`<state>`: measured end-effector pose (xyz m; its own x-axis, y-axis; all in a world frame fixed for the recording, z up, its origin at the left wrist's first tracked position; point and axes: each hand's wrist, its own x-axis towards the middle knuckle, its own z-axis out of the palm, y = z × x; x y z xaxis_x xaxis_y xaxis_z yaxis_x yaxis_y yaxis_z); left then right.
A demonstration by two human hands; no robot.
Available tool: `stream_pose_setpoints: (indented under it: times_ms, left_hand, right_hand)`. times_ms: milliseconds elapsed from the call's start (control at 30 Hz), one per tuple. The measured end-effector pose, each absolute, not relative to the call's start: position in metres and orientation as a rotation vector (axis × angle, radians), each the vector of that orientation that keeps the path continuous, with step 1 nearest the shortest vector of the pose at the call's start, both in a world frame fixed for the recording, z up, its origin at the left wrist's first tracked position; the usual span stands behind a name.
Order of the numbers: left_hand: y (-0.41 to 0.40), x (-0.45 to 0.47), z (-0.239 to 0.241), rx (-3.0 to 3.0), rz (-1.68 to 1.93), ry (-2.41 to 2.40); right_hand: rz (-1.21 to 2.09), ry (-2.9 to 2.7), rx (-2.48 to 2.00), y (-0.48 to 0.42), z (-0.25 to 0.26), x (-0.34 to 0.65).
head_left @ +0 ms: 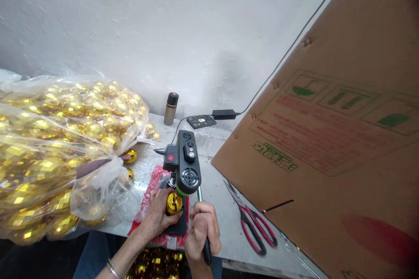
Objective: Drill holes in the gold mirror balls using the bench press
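Note:
A shiny gold faceted ball [174,203] sits on the black base [177,228] of a small bench press machine [189,157], just under its head. My left hand [159,212] is closed round the ball from the left, fingers at its far side and thumb at its near side. My right hand [203,226] is wrapped round the machine's metal lever, whose black grip [207,253] sticks out below the fist. The machine's head hides whatever tool points down at the ball. Red plastic sheeting [156,183] lies beneath the base.
Clear plastic bags of gold balls [65,148] fill the left side. Red-and-black scissors [253,222] lie on the right, beside a big cardboard box [327,139]. Behind stand a bottle [170,109], a phone-like slab [201,120] and a power adapter [224,114]. More gold balls [155,263] are below the table edge.

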<state>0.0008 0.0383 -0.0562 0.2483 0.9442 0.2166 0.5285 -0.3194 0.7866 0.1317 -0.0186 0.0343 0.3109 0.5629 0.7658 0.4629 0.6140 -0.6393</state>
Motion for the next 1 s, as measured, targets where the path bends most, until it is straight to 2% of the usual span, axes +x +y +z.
stream_pose_setpoints:
  times_ms: [1000]
  left_hand:
    - [0.0388, 0.0059, -0.0571, 1.914, 0.966, 1.371]
  right_hand:
    - [0.008, -1.252, -0.93, -0.01, 0.0296, 0.1268]
